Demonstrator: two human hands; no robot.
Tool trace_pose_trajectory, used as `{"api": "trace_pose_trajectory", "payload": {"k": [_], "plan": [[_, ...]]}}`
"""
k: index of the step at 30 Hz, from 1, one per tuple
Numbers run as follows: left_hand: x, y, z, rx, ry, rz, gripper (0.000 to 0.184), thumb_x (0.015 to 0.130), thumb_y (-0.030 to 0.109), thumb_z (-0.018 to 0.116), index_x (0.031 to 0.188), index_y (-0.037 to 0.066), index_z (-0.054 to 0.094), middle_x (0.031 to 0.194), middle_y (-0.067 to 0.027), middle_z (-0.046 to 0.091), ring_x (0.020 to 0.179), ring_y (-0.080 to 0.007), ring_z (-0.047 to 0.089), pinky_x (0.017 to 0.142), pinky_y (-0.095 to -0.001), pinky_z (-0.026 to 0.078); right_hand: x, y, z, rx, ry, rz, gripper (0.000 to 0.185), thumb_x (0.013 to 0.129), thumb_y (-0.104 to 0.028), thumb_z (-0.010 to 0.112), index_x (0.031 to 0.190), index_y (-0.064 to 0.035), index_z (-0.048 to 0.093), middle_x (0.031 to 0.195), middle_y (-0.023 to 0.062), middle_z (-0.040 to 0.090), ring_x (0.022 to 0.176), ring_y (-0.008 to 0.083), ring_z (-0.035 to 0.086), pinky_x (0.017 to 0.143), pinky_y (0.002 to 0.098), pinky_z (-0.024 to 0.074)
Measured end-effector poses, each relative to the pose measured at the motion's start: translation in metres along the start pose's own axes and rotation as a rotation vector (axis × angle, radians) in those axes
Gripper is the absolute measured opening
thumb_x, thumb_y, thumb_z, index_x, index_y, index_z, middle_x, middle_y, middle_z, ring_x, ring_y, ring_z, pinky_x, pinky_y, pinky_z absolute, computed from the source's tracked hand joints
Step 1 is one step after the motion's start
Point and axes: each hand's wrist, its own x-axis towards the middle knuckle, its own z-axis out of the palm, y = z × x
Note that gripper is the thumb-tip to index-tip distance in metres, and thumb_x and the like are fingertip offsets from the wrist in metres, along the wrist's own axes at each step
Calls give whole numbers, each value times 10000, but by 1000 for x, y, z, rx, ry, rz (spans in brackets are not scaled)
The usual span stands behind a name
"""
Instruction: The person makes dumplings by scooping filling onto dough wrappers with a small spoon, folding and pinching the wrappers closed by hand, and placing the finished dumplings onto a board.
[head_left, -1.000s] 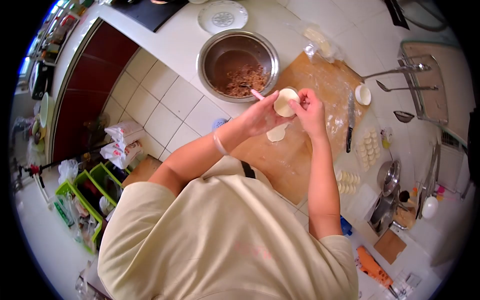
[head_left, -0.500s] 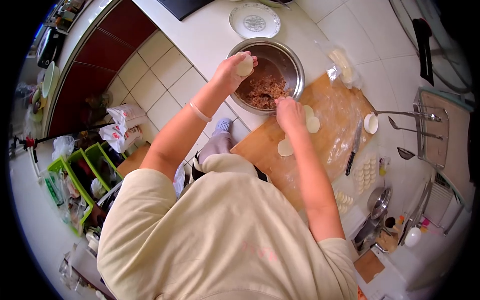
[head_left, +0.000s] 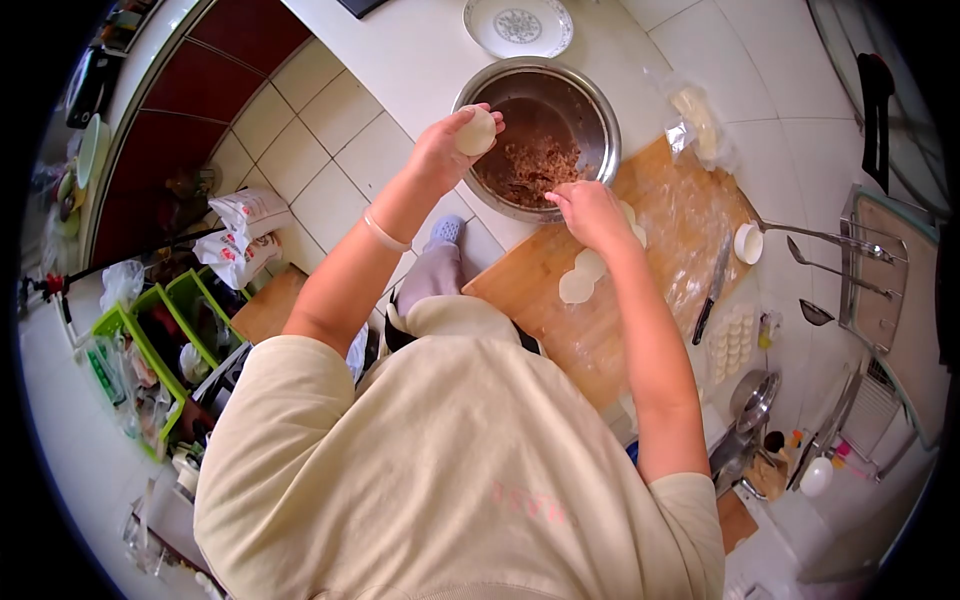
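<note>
My left hand point(head_left: 447, 148) holds a round, pale dough wrapper point(head_left: 475, 132) at the left rim of a large steel bowl point(head_left: 607, 112). Brown minced filling point(head_left: 540, 165) lies in the lower part of the bowl. At the bowl's lower right edge, my right hand point(head_left: 590, 212) is closed in a pinch on what looks like a utensil handle, mostly hidden by the fingers. More flat wrappers point(head_left: 582, 277) rest on the floured wooden board point(head_left: 540, 290), partly behind my right forearm.
A patterned plate point(head_left: 518, 25) stands beyond the bowl. Right of the board are a knife point(head_left: 712, 290), a small white cup point(head_left: 748, 243), rows of dumplings point(head_left: 732, 345) and hanging ladles point(head_left: 815, 312). A plastic bag point(head_left: 697, 120) lies at the board's far corner.
My hands have parted: the left went with its wrapper to the bowl's left rim, the right left the wrapper and went to the bowl's lower edge. The view has shifted.
</note>
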Motion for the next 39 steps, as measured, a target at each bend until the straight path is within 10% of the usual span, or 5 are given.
{"api": "trace_pose_trajectory", "payload": {"k": [16,25,32,34,39], "plan": [[0,3,-11,0,96,32,311,994,201,350,1208,9,467,1162,-179,600,1087,-282,595,895,-357,499,-11,3,-1,1066,-177,433,199,892,-157,590,984,-11,687,649,-34,562,470,13,331,403,182,247],[3,9,-22,-63,91,71,344,990,229,340,1231,16,462,1194,-176,576,1082,-309,592,922,-388,483,-14,9,1,1522,-254,564,173,899,-139,570,968,3,642,642,-46,501,446,1,295,378,166,198],[-5,-20,9,-173,-108,-53,452,980,375,392,1259,29,467,1231,-154,563,1173,-305,523,1026,-419,395,-43,-30,-28,1287,157,357,191,913,-82,540,1043,8,647,886,44,697,528,26,467,410,183,330],[-16,-24,32,-193,-131,-91,459,979,386,390,1255,28,470,1230,-156,562,1175,-309,520,1024,-420,398,-47,-36,-20,605,658,-105,188,916,-57,535,1057,18,635,943,89,706,622,126,600,527,255,480],[-23,-30,57,-291,-205,-161,480,978,414,379,1223,15,488,1204,-173,566,1184,-330,511,1033,-425,390,-64,-49,-29,267,686,-106,185,896,-41,567,1060,15,632,923,96,697,712,233,632,635,329,533]]}}
